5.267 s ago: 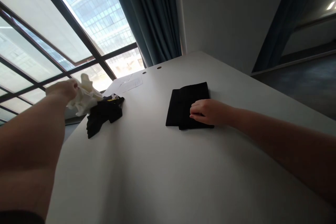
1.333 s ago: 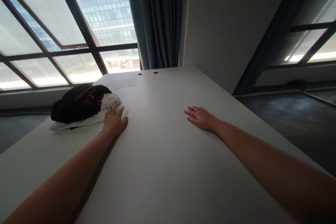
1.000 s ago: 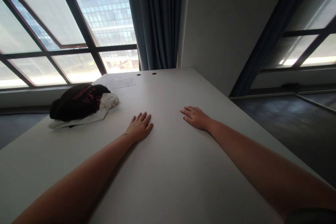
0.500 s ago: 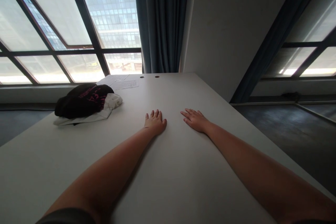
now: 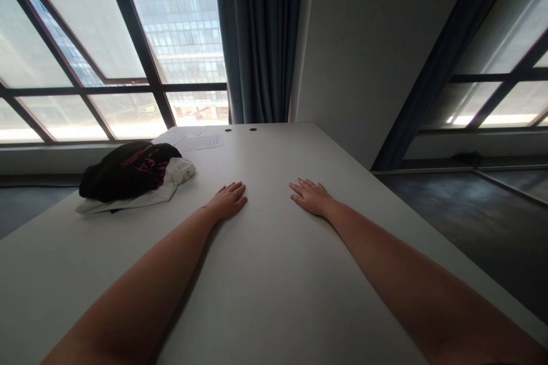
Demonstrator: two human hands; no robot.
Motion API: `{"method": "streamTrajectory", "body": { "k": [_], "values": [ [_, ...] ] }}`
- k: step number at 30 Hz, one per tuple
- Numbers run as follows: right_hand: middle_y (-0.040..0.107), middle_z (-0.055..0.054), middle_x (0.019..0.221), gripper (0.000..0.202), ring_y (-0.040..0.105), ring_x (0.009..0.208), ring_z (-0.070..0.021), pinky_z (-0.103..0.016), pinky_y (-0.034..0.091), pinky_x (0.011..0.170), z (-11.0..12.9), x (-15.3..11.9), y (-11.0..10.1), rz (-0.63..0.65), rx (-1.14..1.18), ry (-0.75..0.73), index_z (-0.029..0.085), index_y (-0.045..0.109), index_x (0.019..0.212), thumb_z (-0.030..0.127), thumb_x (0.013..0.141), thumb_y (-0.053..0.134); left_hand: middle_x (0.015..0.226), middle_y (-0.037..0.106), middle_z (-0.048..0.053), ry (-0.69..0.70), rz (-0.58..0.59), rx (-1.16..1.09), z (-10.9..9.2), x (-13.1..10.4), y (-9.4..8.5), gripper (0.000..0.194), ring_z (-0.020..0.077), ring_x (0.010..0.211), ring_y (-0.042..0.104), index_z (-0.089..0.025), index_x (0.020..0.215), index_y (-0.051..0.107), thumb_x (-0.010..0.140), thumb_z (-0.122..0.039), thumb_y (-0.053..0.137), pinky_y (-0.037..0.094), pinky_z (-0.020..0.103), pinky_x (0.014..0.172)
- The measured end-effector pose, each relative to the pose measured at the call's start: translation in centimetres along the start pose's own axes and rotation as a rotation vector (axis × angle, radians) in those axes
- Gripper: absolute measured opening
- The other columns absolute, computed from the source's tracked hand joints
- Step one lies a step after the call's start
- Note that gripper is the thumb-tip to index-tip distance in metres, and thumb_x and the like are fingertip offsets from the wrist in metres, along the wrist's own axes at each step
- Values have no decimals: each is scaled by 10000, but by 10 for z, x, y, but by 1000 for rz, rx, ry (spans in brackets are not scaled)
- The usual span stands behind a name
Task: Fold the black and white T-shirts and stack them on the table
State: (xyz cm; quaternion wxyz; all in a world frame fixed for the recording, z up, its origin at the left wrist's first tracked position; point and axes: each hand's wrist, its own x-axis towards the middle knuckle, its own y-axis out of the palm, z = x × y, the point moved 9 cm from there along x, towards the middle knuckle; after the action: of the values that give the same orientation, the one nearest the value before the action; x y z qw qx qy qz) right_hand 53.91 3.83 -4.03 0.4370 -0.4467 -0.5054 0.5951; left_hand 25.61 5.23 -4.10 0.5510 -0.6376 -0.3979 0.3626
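Both arms stretch forward over a white table (image 5: 274, 274). My left hand (image 5: 226, 201) lies palm down on its surface, fingers extended, holding nothing. A little to the right, my right hand (image 5: 311, 196) also rests flat with its fingers spread and nothing in it. Left of my left hand sits a crumpled bundle of clothing: a black garment (image 5: 128, 171) with pink lettering on top of a white cloth (image 5: 180, 170). The bundle is apart from both hands.
Printed paper sheets (image 5: 201, 142) lie near the table's far left edge, beside two round holes (image 5: 253, 129). Beyond stand a window (image 5: 188, 102), a dark blue curtain (image 5: 261, 40) and a grey wall (image 5: 363, 51). Floor (image 5: 466, 205) shows to the right.
My left hand has slid left, away from the right hand, and its fingers now point more to the right. The right hand stays about where it was. The view has shifted slightly.
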Motion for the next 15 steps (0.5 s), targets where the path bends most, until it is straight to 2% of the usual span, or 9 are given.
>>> {"method": "streamTrajectory", "body": {
  "k": [4,9,15],
  "values": [
    [184,-136,1791,672,188,1634,-389,-693,156,1263,2,3,0,-10,-4,27,293,310,1708,540,1083,300,1769,268,112,-34,-24,0,-1,5,2,649,308,1640,220,-212,1664,375,1072,-476,329,174,529,1324],
    [179,-127,1794,673,172,1641,-374,-679,139,1272,1,4,3,-5,9,26,303,309,1707,553,1082,302,1768,283,87,-41,-25,-2,-5,4,0,622,287,1641,222,-255,1654,384,1073,-471,342,184,511,1323],
    [186,-128,1792,671,185,1638,-376,-673,148,1274,2,2,1,-7,0,24,297,316,1706,542,1081,305,1764,292,101,-43,-31,1,-5,2,-1,635,298,1638,229,-218,1651,390,1068,-466,344,186,509,1324]
  ]
}}
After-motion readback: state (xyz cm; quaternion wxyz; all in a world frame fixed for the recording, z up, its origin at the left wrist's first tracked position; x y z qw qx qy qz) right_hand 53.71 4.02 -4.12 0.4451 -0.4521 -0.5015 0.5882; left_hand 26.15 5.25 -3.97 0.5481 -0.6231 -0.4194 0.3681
